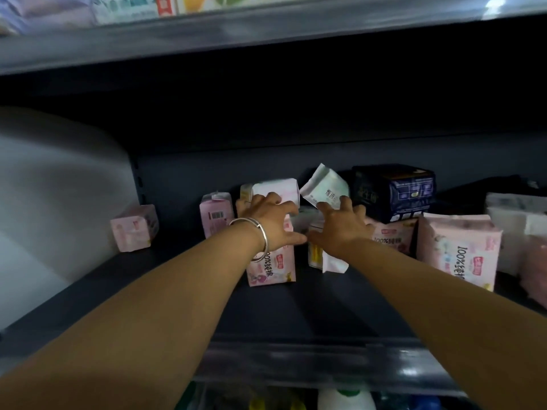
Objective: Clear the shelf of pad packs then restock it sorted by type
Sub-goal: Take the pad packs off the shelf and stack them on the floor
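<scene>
Two hands reach deep into the shelf (pixel 266 315), the left hand (pixel 270 221) holding a pink pack (pixel 275 189) at 12 o'clock, the right hand (pixel 340 224) spread wide, fingertips touching a tilted white pack (pixel 324 187), likely to pull packs out.

A dark shelf (pixel 296 309) is seen carrying scattered pad packs. A small pink pack (pixel 134 227) stands alone at the left, well apart from a taller pink pack (pixel 215 216). A pale pink pack (pixel 276 189) is stacked upon others; a white-green pack (pixel 324 187) is tilted beside a dark blue pack (pixel 393 190). A large pink pack (pixel 460 250) stands at the right.
</scene>
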A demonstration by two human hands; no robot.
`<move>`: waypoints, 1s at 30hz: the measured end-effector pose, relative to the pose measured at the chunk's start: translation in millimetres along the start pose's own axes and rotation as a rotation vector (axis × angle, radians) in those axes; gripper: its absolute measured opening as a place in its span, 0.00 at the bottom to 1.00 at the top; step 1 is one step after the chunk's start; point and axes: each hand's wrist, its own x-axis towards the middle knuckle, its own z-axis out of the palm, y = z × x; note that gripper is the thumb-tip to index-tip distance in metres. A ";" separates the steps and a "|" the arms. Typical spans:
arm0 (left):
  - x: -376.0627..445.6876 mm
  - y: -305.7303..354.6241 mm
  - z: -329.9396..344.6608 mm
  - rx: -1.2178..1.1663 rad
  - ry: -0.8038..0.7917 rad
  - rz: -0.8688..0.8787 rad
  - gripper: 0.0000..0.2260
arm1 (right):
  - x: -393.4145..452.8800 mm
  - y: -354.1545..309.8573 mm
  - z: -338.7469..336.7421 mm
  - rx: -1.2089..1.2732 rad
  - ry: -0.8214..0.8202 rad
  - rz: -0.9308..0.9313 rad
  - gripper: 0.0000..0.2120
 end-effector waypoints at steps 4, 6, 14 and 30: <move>14.0 2.4 1.4 0.084 -0.077 0.007 0.20 | 12.5 -6.5 12.1 -0.014 -0.020 0.059 0.28; 15.2 0.7 0.3 0.048 -0.075 0.012 0.15 | 15.3 -8.5 17.1 -0.016 -0.019 0.071 0.26; 17.4 -25.2 -4.4 0.160 -0.158 -0.041 0.11 | 20.8 -10.2 20.3 -0.051 0.043 0.028 0.20; 98.9 0.2 33.9 0.321 -0.004 -0.246 0.44 | 36.9 9.5 30.3 -0.137 0.061 -0.062 0.27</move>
